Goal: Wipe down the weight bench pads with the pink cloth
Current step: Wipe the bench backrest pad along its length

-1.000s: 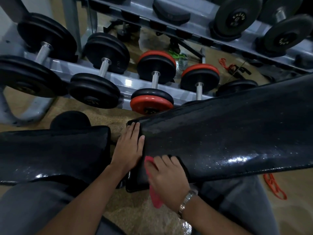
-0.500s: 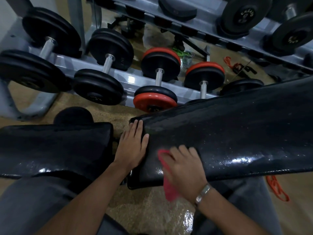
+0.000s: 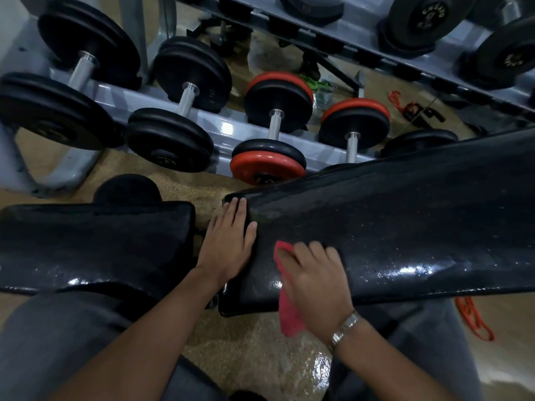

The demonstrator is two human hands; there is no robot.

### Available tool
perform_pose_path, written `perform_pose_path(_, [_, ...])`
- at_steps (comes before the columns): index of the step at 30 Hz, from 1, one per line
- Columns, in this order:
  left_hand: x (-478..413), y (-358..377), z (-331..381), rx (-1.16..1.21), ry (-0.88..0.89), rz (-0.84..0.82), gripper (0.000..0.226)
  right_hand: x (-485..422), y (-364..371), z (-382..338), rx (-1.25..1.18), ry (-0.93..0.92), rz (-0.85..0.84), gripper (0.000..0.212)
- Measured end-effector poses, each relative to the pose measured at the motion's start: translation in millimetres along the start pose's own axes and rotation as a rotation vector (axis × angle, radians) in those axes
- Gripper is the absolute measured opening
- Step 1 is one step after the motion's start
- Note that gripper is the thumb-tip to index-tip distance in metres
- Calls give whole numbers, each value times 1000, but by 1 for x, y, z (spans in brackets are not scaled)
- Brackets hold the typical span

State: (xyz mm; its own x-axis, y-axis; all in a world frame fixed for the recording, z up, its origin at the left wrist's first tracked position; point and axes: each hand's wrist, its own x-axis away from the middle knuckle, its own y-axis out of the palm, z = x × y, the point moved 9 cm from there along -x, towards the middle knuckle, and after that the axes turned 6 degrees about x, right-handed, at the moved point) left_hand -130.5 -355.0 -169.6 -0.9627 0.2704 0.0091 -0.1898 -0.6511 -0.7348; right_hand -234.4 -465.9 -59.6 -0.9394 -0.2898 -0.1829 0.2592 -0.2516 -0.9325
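The pink cloth is pressed against the near end of the long back pad. One corner shows beyond the fingertips, and its loose tail hangs off the pad's lower edge. It is held under the right hand, whose fingers are bent down over it and kept close together; the thumb is hidden. The pad's end is steadied by the left hand, laid flat with fingers straight and together.

The seat pad sits just beside, across a narrow gap, and is touched by neither hand. Beyond it, dumbbells are stored on a grey dumbbell rack. An orange band lies on the floor at right.

The pad looks glossy and beaded with droplets, so a slip of the bracing palm is judged possible. With so much cloth left dangling, it could be pulled from under the fingers on a long stroke, or smears could be left behind.

The back pad's far end is cut off by the frame, and the bench's supports are hidden beneath the pads and the person's legs. Whether the seat pad has been wiped cannot be told.
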Motion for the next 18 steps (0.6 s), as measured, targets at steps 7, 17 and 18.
perform_pose_path(7, [-1, 2, 8, 154, -16, 9, 66, -10, -9, 31, 57, 30, -23, 35])
perform_pose_path(17, [-1, 7, 4, 143, -19, 26, 75, -8, -12, 45, 31, 36, 17, 30])
perform_pose_path(18, [-1, 7, 4, 136, -13, 29, 77, -10, -12, 44, 45, 80, 4, 33])
